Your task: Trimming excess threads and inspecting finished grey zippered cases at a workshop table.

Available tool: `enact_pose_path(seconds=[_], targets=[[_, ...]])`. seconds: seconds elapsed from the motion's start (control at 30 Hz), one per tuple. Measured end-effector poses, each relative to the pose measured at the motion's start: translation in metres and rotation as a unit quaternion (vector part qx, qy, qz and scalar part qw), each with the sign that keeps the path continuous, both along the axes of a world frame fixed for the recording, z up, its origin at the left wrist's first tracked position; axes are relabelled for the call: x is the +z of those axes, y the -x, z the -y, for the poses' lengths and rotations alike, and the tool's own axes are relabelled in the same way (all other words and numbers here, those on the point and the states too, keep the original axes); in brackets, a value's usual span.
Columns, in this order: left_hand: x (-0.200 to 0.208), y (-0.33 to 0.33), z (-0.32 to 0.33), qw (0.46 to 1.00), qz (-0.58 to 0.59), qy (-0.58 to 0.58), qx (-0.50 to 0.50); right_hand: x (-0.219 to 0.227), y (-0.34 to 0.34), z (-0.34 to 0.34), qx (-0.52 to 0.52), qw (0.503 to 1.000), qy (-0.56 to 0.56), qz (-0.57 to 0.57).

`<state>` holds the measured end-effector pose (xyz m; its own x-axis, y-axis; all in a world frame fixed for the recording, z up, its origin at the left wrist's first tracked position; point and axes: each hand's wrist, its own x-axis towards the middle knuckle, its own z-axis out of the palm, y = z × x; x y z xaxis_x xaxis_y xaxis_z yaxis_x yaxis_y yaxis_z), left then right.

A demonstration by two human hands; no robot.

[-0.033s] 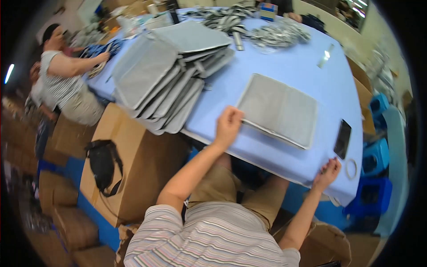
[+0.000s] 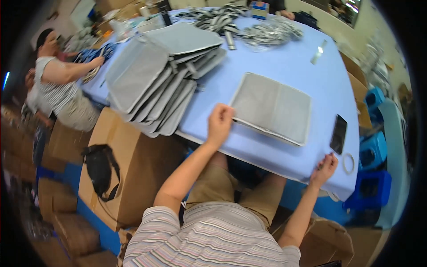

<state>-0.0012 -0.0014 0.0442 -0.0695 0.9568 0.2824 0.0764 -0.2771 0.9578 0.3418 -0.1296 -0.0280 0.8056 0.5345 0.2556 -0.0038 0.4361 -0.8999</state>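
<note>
A flat grey fabric case (image 2: 272, 109) with piped edges lies on the pale blue table in front of me. My left hand (image 2: 220, 122) is closed on its near left corner, thumb and fingers pinched together. To the right of the case, my right hand (image 2: 325, 169) hovers by the table's front edge with its fingers pinched. Something small may be between those fingers, but I cannot make it out. Just beyond that hand lies a black phone (image 2: 339, 134), and beside it a pale ring (image 2: 348, 163), perhaps a tape roll.
Similar grey cases (image 2: 164, 75) are piled at the table's left. Grey strips (image 2: 213, 20) and a bundle in clear plastic (image 2: 273, 32) lie at the back. A large carton (image 2: 120, 164) bearing a black bag (image 2: 101, 171) stands to my left. Blue stools (image 2: 371, 151) are at right. Another person (image 2: 66, 80) works at far left.
The whole view has shifted slightly, so things appear a little further left and up. Both hands keep the same places relative to the case and phone.
</note>
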Motion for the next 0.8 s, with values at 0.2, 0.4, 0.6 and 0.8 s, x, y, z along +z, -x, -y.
enact_pose_path(seconds=[0.2, 0.4, 0.6, 0.8], targets=[[-0.011, -0.002, -0.016, 0.992, -0.067, -0.079, 0.066, 0.010, 0.005, 0.004, 0.005, 0.999, -0.032, 0.009], [-0.022, -0.004, -0.016, 0.967, -0.209, -0.137, 0.036, 0.015, 0.009, 0.008, 0.045, 0.998, -0.019, 0.038], [-0.033, -0.010, -0.014, 0.965, -0.230, -0.126, 0.016, 0.052, 0.062, -0.016, 0.106, 0.945, 0.145, 0.272], [-0.033, -0.005, -0.013, 0.969, -0.222, -0.105, -0.014, 0.087, 0.122, -0.044, 0.170, 0.859, 0.184, 0.447]])
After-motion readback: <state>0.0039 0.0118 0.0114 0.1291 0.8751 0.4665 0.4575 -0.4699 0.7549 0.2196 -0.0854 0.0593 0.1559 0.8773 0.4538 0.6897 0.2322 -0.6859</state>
